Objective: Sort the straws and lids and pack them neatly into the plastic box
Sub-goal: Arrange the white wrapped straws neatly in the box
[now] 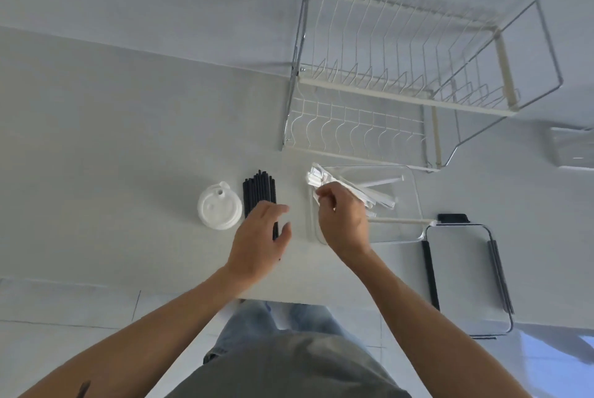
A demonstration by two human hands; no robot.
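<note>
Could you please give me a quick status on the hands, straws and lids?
Right hand pinching wrapped white straws over the clear box. Left hand open above black straws. Lids still on table. Nothing blocking.

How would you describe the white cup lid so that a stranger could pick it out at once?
Start at the wire dish rack at the back of the white table. Come forward and left to the bundle of black straws. The white cup lid lies just left of it, the only round thing there.

White counter (128, 140), wire rack (401, 76)
</note>
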